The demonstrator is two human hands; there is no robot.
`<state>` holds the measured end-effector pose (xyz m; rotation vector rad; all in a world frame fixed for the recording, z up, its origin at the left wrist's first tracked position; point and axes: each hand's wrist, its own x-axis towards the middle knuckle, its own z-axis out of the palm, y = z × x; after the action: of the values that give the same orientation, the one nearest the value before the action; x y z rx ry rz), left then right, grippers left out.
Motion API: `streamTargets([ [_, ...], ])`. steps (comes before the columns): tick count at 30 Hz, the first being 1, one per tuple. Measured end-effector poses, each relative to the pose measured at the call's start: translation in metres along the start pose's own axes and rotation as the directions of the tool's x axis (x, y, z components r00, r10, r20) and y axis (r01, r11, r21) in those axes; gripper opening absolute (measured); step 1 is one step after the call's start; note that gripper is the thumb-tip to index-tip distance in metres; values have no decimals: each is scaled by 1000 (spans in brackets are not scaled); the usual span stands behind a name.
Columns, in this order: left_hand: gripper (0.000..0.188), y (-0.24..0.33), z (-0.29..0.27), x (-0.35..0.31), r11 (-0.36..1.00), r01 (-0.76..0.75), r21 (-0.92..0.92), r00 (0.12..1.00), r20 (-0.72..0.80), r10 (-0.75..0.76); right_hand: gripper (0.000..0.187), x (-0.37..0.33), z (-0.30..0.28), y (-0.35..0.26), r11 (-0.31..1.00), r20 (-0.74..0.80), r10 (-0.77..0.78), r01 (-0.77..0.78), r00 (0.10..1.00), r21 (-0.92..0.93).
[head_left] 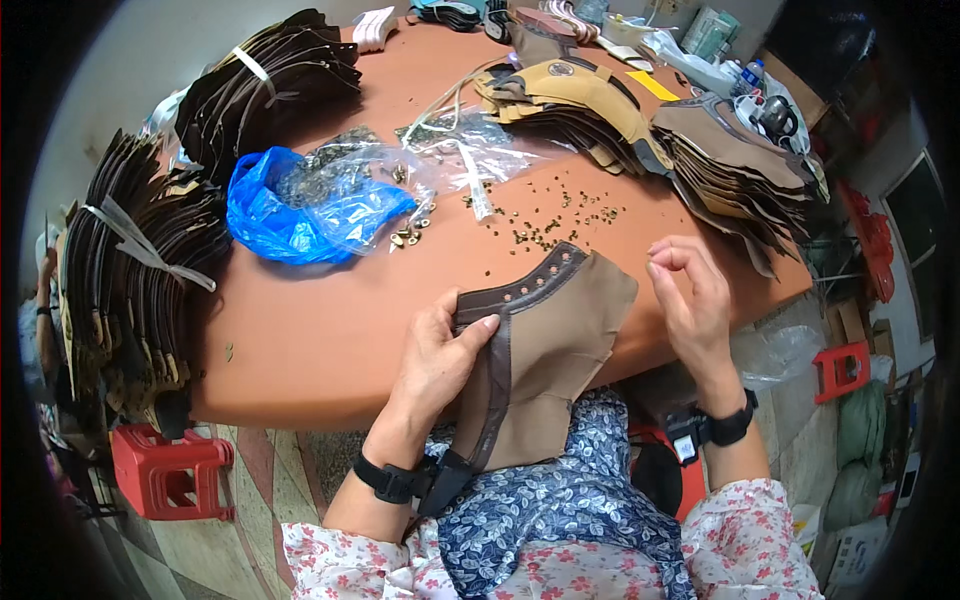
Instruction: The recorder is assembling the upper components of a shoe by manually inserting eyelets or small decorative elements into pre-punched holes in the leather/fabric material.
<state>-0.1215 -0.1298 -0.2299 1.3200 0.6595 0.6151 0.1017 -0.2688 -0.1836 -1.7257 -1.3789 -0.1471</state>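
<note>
My left hand [438, 355] is closed on a brown shoe upper piece [560, 335], thumb on top, at the table's near edge. The piece has a dark strip with a row of holes along its upper edge, and its lower part hangs over my lap. To its right, my right hand [697, 305] is raised clear of it, thumb and forefinger drawn together in a pinch. Whatever may be between those fingertips is too small to make out. Small brass-coloured metal pieces [545, 238] lie scattered just beyond the shoe upper.
A blue plastic bag [285, 225] and clear bags with metal pieces sit mid-table. Tied stacks of dark pieces [115, 270] line the left. Tan pieces [575, 100] and brown pieces [735, 155] are stacked at the right. Red stools [170, 470] stand on the floor.
</note>
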Motion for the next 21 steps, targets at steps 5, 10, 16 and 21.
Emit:
streamTargets([
  [5, 14, -5, -3, 0, 997, 7, -81, 1000, 16, -6, 11, 7, 38, -56, 915, 106, -397, 403, 912, -33],
  [10, 16, 12, -7, -3, 981, 90, -172, 994, 72, -79, 12, 7, 76, -52, 909, 222, -399, 415, 890, -30],
  [16, 17, -1, -25, -2, 927, 152, -343, 982, 161, -102, 13, 7, 83, -55, 891, 270, -412, 447, 870, -81],
  [21, 17, -3, -25, -1, 917, 131, -378, 982, 178, -67, 16, 8, 82, -59, 845, 289, -455, 511, 842, -157],
])
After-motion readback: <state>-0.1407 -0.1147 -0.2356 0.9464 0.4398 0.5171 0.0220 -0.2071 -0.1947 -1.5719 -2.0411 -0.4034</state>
